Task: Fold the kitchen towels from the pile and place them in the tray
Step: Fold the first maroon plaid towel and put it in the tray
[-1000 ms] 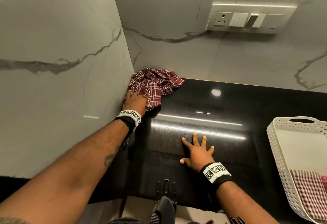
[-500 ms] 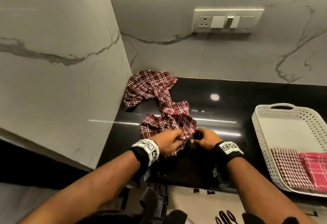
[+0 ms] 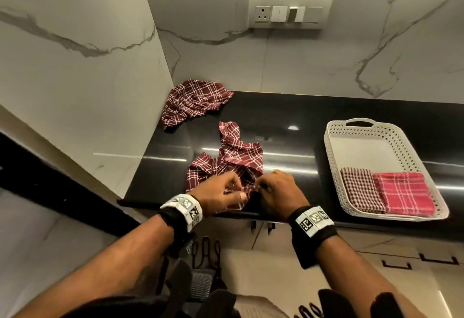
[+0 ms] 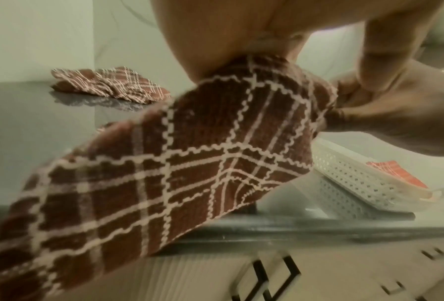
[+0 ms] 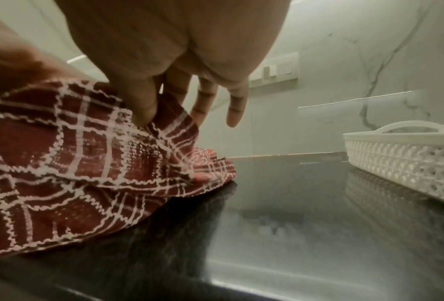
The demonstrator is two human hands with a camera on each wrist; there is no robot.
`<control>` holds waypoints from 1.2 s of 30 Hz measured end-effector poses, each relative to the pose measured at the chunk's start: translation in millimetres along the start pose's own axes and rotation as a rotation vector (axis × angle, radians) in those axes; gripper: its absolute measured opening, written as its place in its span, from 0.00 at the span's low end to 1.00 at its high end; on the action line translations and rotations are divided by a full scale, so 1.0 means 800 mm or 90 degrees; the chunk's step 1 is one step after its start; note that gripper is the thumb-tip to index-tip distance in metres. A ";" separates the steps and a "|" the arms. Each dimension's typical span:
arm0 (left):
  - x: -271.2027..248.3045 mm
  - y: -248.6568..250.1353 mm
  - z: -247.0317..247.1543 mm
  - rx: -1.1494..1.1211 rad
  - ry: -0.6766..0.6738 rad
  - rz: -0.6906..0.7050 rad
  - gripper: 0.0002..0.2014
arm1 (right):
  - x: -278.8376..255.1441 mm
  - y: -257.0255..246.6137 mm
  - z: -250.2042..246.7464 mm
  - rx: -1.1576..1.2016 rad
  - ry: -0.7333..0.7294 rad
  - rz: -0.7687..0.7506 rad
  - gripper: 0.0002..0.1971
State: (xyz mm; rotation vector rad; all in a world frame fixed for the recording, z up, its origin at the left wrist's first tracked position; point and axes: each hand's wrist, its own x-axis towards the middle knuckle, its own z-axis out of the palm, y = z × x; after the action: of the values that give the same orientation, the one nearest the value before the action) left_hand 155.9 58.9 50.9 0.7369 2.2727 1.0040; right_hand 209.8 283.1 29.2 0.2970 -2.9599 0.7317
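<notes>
A crumpled maroon plaid towel (image 3: 227, 159) (image 4: 179, 163) (image 5: 69, 158) lies near the front edge of the black counter (image 3: 288, 121). My left hand (image 3: 221, 193) pinches its near edge, and my right hand (image 3: 277, 189) pinches the same edge just to the right. A second maroon plaid towel (image 3: 193, 100) (image 4: 113, 85) lies bunched in the back corner by the wall. The white perforated tray (image 3: 334, 167) (image 5: 401, 160) stands at the right, holding a folded small-check towel (image 3: 361, 189) and a folded red plaid towel (image 3: 404, 192).
Marble walls close in the counter on the left and behind. A socket and switch panel (image 3: 288, 12) sits on the back wall. Cabinet fronts with black handles (image 3: 396, 265) lie below the counter edge.
My left hand has pulled one towel from the corner pile toward the front edge. My right hand left the counter and took hold of the towel too. The view shifted left.
</notes>
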 end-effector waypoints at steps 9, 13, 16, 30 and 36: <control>-0.016 0.002 -0.028 0.114 0.056 -0.023 0.06 | 0.002 0.009 -0.028 -0.076 0.218 0.177 0.05; -0.023 0.015 0.011 0.085 -0.048 0.028 0.06 | 0.013 0.006 -0.027 0.313 0.194 0.332 0.06; -0.021 0.025 0.039 0.119 -0.073 0.067 0.07 | 0.017 -0.001 -0.027 0.540 0.219 0.402 0.15; 0.069 0.033 -0.002 0.222 0.262 0.142 0.16 | 0.028 -0.030 -0.039 0.548 0.075 0.281 0.05; 0.090 0.040 -0.057 0.140 0.297 0.106 0.11 | 0.032 -0.014 -0.058 0.475 0.104 0.257 0.05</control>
State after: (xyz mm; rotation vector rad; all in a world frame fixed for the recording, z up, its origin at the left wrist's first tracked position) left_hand 83.8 103.1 83.7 0.8654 2.7960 1.1039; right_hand 188.4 291.1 78.5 -0.3259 -2.4857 1.7903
